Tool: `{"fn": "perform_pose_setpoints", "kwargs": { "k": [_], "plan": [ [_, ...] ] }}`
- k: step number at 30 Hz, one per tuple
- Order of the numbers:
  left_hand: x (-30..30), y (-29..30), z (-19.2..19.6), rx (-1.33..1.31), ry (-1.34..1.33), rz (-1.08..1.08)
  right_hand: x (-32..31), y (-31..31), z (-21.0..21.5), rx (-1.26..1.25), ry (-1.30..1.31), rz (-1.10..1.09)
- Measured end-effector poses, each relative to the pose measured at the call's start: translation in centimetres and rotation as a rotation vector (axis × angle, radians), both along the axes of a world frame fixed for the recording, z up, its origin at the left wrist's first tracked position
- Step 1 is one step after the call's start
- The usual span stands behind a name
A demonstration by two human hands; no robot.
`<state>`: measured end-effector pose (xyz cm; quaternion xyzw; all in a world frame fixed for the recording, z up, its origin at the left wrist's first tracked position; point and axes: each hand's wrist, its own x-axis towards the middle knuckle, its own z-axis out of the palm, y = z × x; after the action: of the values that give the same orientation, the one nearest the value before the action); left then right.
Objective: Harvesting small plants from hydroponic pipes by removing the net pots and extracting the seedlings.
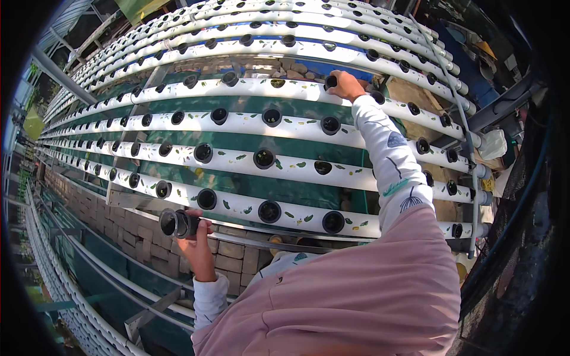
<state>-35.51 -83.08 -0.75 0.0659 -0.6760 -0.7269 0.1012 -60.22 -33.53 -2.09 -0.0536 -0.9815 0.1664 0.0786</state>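
Fingers of your left hand point(200, 252) are wrapped around a stack of black cups point(171, 223), closed firmly on it, thumb along the near side, the stack tipped over with its round mouth facing left. Up at the far end of your reach, your right hand point(345, 85) has its fingers closed on a single black cup point(331, 82), right at the fourth white pipe point(304, 91) counting out from you; whether that cup sits down in its hole or just above it, you can't tell from this angle. Your right sleeve point(386, 133), white with a printed pattern, stretches across the rows between. Look at the nearest pipe point(301, 221): dark round cups line it, just beyond the stack in your left hand, and small green and yellow leaf-like bits are scattered along its top. Dark green sheeting point(237, 185) shows in the gaps between rows, brick paving point(230, 249) lies below your left hand, and over on the right a thin grey pipe point(473, 207) runs across the row ends.
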Motion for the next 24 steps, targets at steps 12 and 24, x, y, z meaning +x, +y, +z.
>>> {"fn": "perform_pose_setpoints", "kwargs": {
  "k": [12,24],
  "plan": [
    [1.6,0.8,-0.5,-0.006,-0.017,0.029,0.8,-1.0,-0.9,0.051,-0.087,-0.082],
    [1.7,2.4,-0.5,-0.087,0.011,-0.001,11.4,1.4,10.7,0.144,-0.338,0.280]
  ]
}}
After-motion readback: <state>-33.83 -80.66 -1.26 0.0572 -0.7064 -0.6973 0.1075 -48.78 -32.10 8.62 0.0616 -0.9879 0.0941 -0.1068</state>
